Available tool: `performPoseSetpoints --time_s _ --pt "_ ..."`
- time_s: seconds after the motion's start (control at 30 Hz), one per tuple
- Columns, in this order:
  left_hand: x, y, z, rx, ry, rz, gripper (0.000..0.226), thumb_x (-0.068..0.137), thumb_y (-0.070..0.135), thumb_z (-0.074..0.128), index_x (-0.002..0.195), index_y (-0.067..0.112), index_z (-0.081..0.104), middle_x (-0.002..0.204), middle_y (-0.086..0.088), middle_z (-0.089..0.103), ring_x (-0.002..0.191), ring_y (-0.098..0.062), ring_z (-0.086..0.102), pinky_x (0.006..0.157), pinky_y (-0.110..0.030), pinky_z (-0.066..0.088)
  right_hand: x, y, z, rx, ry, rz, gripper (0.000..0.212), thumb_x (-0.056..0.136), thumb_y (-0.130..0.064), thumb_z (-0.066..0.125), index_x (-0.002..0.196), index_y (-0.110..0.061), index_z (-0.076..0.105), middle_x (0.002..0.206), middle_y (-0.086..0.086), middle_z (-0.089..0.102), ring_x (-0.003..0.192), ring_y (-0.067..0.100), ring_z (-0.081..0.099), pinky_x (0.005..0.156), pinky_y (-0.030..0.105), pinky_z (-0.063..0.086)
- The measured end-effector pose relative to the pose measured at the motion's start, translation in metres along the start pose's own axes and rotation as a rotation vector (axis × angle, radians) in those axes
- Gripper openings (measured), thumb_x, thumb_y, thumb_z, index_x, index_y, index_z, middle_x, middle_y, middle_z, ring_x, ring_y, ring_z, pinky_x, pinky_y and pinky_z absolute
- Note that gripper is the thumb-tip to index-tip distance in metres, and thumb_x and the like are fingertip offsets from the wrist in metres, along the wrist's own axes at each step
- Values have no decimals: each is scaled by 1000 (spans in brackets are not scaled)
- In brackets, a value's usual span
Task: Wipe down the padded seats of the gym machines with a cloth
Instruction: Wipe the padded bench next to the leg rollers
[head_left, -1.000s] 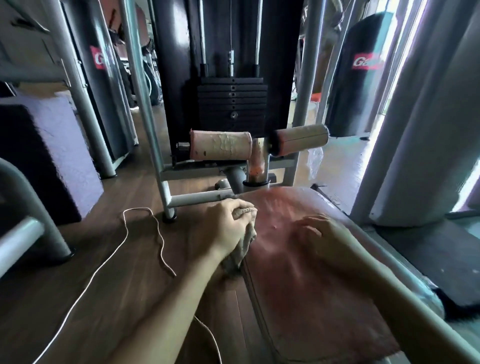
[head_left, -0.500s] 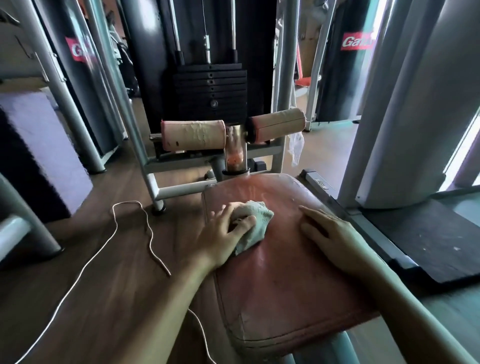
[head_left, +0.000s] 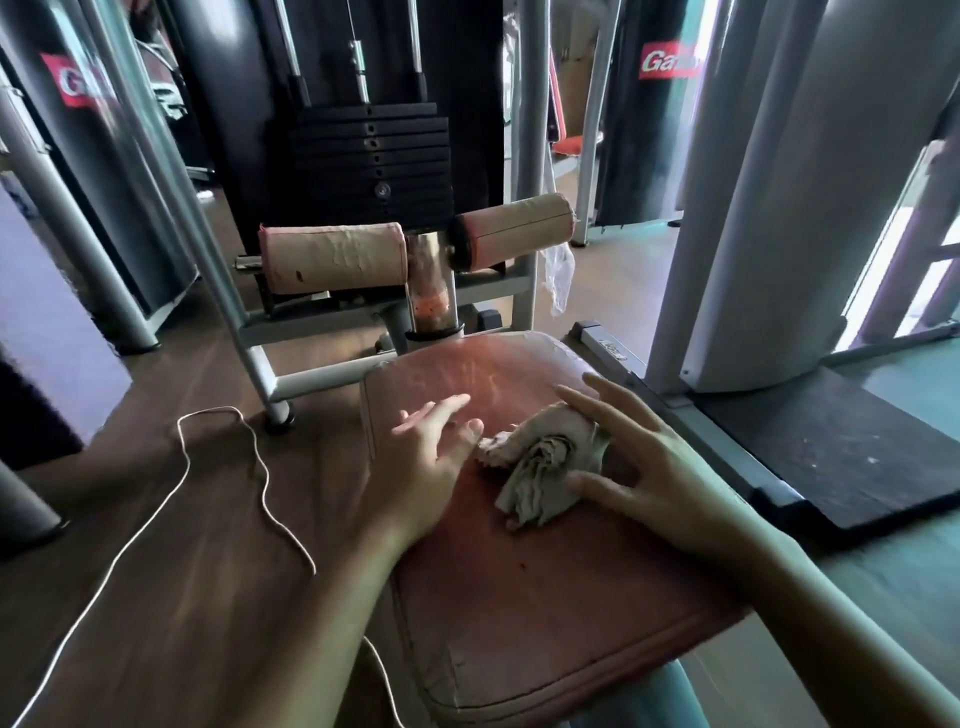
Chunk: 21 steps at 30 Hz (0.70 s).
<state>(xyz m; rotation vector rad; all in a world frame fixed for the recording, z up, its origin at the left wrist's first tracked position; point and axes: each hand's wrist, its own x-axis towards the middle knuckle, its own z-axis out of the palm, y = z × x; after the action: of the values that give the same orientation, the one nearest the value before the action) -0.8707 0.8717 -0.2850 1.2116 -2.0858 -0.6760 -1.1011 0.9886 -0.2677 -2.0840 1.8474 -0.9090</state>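
Head view: cord (head_left: 265, 478) beside seat (head_left: 545, 597)

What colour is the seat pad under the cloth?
The seat pad is a worn reddish brown, clearest in the head view.

Floor: I see dark wood-look boards (head_left: 182, 545), with a thin white cord (head_left: 223, 467) looping across them.
Ahead: a black weight stack (head_left: 371, 156) sits in a grey steel frame, with worn pink roller pads (head_left: 332, 257) in front of it.
Sides: black cylindrical bags (head_left: 649, 130) with red labels, one left and one right.
Right: a pale grey column (head_left: 769, 182) rises just beside a black mat (head_left: 841, 447).
Light: daylight comes in at my far right; the left side looks dim.
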Motion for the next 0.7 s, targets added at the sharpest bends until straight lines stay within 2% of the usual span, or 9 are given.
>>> performPoseSetpoints --time_s 0.07,0.13,0.2,0.3,0.37,0.43,0.6,0.7 --pt "0 -4 8 15 110 8 33 102 30 55 132 23 66 144 1 59 142 -16 44 123 -30 19 0 -2 2 -47 15 -42 80 77 -78 60 147 -64 24 162 -29 13 149 6 27 113 51 43" --pt "0 -7 11 23 174 -13 29 100 20 58 127 22 69 146 1 57 144 -17 40 123 -35 24 2 -2 4 -67 7 -103 80 77 -77 62 148 -60 30 163 -27 15 149 7 29 111 51 44" --pt "-1 -12 13 24 207 -39 29 98 20 60 124 23 71 146 3 57 145 -15 40 122 -36 25 9 -3 7 -91 -4 -177 74 77 -73 67 144 -51 43 160 -22 27 147 7 32 111 48 45" --pt "-2 -16 13 1 223 -52 29 97 26 60 125 26 71 145 6 56 145 -8 38 124 -30 22 22 -5 16 -74 42 -196 63 76 -67 72 129 -37 57 140 -18 49 137 9 46 105 43 47" --pt "-3 -16 14 12 208 -58 36 94 34 54 125 26 71 146 7 56 146 -6 36 123 -20 15 26 -6 21 -66 55 -148 64 74 -71 70 128 -38 56 131 -22 50 129 10 50 103 38 47" --pt "-3 -15 14 21 186 -71 43 89 35 51 126 24 71 146 5 56 146 -10 36 121 -16 12 25 -8 21 -65 48 -100 69 73 -74 67 134 -42 54 131 -23 49 127 9 50 102 35 48" --pt "-5 -6 12 56 153 -83 43 89 25 52 128 17 69 146 -3 57 146 -22 39 124 -33 20 29 -19 10 -107 -65 -1 75 69 -80 65 136 -48 52 133 -23 49 127 10 49 102 38 48" --pt "-7 -2 11 121 126 -88 45 90 22 50 131 15 67 147 -7 55 145 -28 40 123 -40 25 46 -27 -2 -194 -234 68 80 63 -83 63 136 -54 47 133 -28 50 124 10 50 101 37 47"
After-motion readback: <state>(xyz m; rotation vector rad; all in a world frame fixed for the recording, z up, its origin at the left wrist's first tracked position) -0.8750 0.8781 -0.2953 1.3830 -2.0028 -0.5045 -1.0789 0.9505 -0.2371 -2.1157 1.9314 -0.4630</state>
